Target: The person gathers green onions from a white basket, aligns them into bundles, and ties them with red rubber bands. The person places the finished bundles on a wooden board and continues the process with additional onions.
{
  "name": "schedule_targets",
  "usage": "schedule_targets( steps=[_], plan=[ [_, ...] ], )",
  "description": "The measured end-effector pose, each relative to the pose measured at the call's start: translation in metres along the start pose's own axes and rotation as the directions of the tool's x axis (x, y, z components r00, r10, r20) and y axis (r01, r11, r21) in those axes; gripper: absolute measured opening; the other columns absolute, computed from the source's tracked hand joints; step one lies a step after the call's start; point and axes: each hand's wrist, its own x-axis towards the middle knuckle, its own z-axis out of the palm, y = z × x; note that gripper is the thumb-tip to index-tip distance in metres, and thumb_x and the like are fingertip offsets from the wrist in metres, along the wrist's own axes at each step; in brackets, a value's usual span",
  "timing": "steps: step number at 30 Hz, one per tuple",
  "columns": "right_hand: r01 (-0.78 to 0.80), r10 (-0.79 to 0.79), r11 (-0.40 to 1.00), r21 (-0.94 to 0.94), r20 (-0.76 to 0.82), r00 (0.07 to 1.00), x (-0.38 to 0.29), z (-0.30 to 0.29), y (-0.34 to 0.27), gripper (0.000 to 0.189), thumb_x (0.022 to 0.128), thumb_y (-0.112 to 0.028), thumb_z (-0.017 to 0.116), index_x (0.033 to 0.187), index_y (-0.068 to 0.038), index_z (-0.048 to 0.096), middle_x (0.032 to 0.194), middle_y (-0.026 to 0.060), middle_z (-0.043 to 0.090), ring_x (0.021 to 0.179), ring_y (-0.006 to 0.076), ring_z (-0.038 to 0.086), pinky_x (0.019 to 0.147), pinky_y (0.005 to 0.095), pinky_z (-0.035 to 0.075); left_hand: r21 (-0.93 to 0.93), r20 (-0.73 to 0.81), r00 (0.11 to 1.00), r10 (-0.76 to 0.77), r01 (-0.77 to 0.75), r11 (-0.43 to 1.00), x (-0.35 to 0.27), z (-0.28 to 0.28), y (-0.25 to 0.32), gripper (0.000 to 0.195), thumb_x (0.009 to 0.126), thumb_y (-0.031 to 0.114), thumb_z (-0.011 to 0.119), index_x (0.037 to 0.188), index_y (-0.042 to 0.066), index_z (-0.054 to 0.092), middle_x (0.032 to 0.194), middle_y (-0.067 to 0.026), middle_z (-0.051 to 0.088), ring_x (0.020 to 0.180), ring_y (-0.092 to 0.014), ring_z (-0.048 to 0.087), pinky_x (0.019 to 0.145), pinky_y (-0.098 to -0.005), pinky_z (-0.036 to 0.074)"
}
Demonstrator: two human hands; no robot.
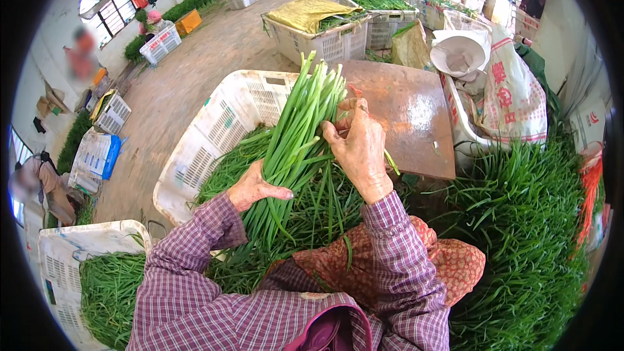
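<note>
A thick bunch of long green leafy stalks, like garlic chives [297, 131], stands tilted in front of me with its pale cut ends up. My left hand [258, 187] grips it around its lower part, thumb across the front. Against the right side of the bunch, my right hand [358, 141] has thumb and fingers bent together; a thin reddish strand shows by its fingertips, and a loose stalk [391, 162] sticks out beyond the wrist. Whether the fingers pinch the strand or stalks is unclear. Below the bunch, a white plastic crate [195, 151] holds more green stalks.
A brown board [404, 122] lies right of the crate, beside a white woven sack [512, 92] and a white bowl-like container [460, 53]. Dense greens [516, 243] stand at right. Another crate [92, 231] is at lower left. Filled crates stand ahead; people are at far left.
</note>
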Motion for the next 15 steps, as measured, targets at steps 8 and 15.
schedule_targets(
  steps=[8,15],
  plan=[
    [-0.004,0.003,0.999,-0.045,-0.013,1.0,0.001,0.006,-0.002,0.029,0.08,-0.012,0.068,0.105,0.0,0.058,0.069,0.0133,0.067,0.064,0.0326,0.066,0.06,0.0424,0.051,0.03,-0.048,0.999,0.01,-0.008,1.0,-0.002,0.0,-0.002,0.082,0.069,-0.005,0.081,0.14,-0.001,0.04,0.129,-0.0114,0.056,0.112,-0.02,0.06,0.092,-0.0338,0.055],
    [0.132,-0.165,0.974,-0.184,-0.173,0.971,0.012,0.003,0.023,0.011,0.077,-0.003,0.067,0.087,0.002,0.068,0.07,0.0137,0.065,0.059,0.0223,0.065,0.058,0.0331,0.054,-0.037,-0.013,0.999,-0.032,0.031,0.999,0.001,-0.008,-0.01,0.09,0.069,-0.008,0.08,0.144,-0.001,0.032,0.134,-0.0146,0.052,0.111,-0.023,0.062,0.09,-0.0346,0.056]
  ],
)
